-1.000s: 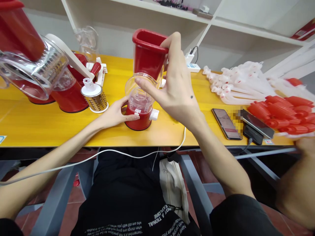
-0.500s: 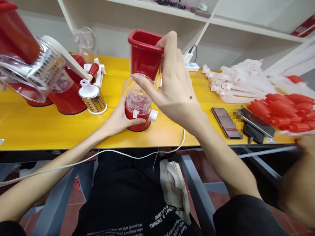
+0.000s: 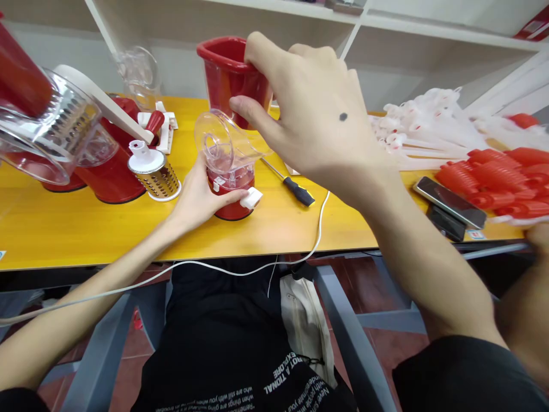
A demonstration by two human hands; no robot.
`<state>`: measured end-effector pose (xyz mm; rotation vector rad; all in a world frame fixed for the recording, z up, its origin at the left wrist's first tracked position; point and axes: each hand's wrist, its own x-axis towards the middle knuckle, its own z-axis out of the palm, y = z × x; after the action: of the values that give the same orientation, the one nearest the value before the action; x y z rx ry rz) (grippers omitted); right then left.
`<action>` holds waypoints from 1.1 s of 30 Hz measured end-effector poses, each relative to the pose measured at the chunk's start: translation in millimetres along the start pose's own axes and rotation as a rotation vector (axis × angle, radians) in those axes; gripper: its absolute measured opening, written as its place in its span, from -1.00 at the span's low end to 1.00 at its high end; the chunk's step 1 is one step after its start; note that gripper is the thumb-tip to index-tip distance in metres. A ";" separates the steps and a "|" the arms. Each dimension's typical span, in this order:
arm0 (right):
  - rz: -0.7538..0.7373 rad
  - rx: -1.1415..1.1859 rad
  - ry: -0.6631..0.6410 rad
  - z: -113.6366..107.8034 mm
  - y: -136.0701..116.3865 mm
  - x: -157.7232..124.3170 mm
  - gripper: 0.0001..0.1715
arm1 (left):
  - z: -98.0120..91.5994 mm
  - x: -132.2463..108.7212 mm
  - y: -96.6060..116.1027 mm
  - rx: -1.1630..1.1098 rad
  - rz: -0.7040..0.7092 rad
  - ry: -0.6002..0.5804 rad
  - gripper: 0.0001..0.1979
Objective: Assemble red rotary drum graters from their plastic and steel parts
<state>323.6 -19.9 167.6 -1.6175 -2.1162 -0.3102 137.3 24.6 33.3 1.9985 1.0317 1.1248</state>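
Right hand (image 3: 317, 109) arches high, left hand (image 3: 197, 194) curls lower.

I read this as a small workshop or assembly room. What tells me is the yellow worktop (image 3: 128, 234), spread with like parts: translucent white plastic pieces (image 3: 429, 126) heaped at two o'clock, ribbed red pieces (image 3: 497, 177) at three. A screwdriver (image 3: 298, 191) lies near my centre, beside a red-based grater (image 3: 234, 213); a similar machine (image 3: 114, 180) and a loose metal drum (image 3: 160, 177) sit toward nine o'clock. I have open white shelving (image 3: 291, 11) at twelve, and a second person's arm (image 3: 523, 309) between three and four.
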 end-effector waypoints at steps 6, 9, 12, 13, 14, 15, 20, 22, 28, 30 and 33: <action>-0.117 0.183 0.086 13.7 16.1 7.1 -0.48 | -1.7 6.9 -7.0 -0.044 0.050 -0.040 -0.21; -0.170 0.225 0.097 20.1 25.5 10.1 -0.49 | -13.7 15.0 -14.2 -0.167 0.066 -0.174 -0.20; -0.202 0.220 0.082 13.1 25.0 7.8 -0.61 | -20.0 17.7 -17.0 -0.250 0.028 -0.262 -0.18; -0.206 0.227 0.060 8.6 23.3 5.5 -0.65 | -20.1 17.2 -17.7 -0.267 0.016 -0.272 -0.18; -0.199 0.240 0.038 3.9 21.4 2.7 -0.66 | -19.3 16.2 -18.7 -0.276 0.007 -0.267 -0.17; -0.181 0.255 0.024 -0.4 19.8 -0.6 -0.65 | -17.7 14.7 -20.0 -0.278 0.002 -0.250 -0.16; -0.106 0.342 0.176 -0.8 23.4 -19.3 -0.60 | -9.4 7.9 -28.6 -0.224 -0.001 -0.122 -0.14; -0.056 0.389 0.284 12.6 31.9 -26.6 -0.58 | -10.1 9.3 -29.9 -0.211 0.003 -0.128 -0.16; -0.045 0.680 0.340 79.7 60.5 -47.0 -0.51 | -20.3 25.2 -25.7 -0.329 -0.072 -0.308 -0.25; -0.056 0.728 0.269 100.8 63.5 -51.8 -0.42 | -21.8 28.7 -25.6 -0.350 -0.091 -0.353 -0.28; -0.065 0.761 0.173 122.2 61.8 -55.9 -0.24 | -21.3 29.7 -29.0 -0.368 -0.105 -0.342 -0.26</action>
<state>367.4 4.0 28.3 -1.0312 -1.8246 0.3018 118.9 67.4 31.6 1.7398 0.6873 0.8105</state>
